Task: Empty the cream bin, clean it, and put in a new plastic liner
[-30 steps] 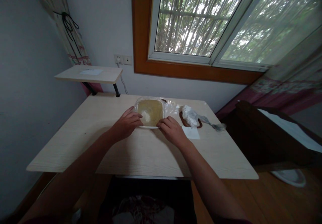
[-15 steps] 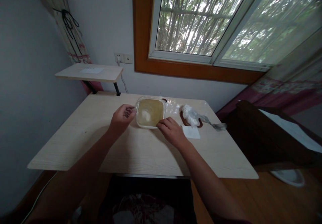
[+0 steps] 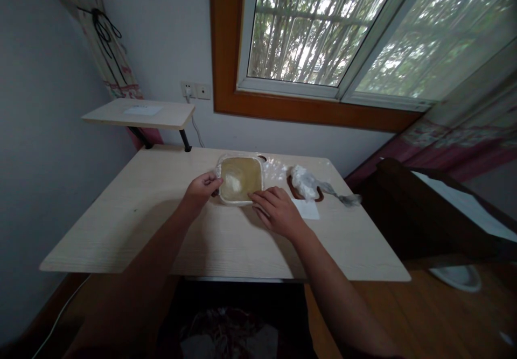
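Observation:
A squarish plastic container [image 3: 241, 178] with a pale rim and a yellowish inside sits near the back middle of the table. Clear, crinkled plastic film shows around its rim; how far it covers the top is hard to tell. My left hand [image 3: 200, 189] is closed on the left side, thumb over the rim and the other fingers curled. At the front right corner, my right hand [image 3: 278, 211] grips the rim, its fingers reaching over the edge and the thumb lower down.
Shiny clear film [image 3: 277, 168] lies right of the container. Beyond it are a crumpled plastic bag [image 3: 305, 182] on a brown curved item [image 3: 321, 194] and a white paper [image 3: 307, 209]. A raised shelf [image 3: 137, 114] stands at the back left, under a socket [image 3: 189, 90].
My left hand has moved right and closed on the container's left rim. My right hand's fingers have shifted slightly over the front right corner. The container stays in place.

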`<state>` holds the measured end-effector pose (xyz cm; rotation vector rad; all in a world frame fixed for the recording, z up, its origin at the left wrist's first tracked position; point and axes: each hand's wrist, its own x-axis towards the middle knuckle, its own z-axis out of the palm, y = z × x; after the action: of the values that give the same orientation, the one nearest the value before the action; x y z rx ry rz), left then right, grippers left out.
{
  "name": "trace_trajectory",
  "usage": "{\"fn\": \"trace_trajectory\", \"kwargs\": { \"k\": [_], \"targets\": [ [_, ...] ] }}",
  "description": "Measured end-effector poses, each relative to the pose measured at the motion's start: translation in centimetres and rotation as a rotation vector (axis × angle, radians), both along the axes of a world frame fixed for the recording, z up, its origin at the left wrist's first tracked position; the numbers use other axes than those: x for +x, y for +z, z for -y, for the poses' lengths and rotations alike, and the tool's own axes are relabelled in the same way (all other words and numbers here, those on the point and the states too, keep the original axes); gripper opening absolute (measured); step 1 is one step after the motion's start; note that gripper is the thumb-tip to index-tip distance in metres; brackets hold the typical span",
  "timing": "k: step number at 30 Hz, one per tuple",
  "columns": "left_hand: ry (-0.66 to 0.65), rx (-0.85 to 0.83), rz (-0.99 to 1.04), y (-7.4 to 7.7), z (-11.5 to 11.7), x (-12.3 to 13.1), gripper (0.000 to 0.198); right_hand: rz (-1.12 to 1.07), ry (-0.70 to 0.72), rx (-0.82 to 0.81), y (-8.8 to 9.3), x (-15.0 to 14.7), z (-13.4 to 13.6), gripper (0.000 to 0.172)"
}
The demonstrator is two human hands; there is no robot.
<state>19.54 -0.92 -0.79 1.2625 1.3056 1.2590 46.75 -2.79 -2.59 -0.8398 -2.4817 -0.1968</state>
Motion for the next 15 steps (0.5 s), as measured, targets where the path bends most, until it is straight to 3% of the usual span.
{"fn": "trace_trajectory", "kwargs": {
  "k": [4, 8, 15],
  "targets": [
    [-0.048, -0.014, 0.002, -0.6, 0.1, 0.3, 0.034, -0.043, -0.042, 0.023, 1.6, -0.3, 1.0, 0.045],
    [-0.088, 0.014, -0.033, -1.3, 0.5, 1.1, 0.032, -0.011, -0.093, -0.027, 3.2, -2.8, 0.7, 0.042],
    [-0.095, 0.104, -0.338, -1.1, 2.1, 2.1, 0.020, 0.229, -0.230, -0.237, 4.7, -7.5, -2.1, 0.038]
  ]
}}
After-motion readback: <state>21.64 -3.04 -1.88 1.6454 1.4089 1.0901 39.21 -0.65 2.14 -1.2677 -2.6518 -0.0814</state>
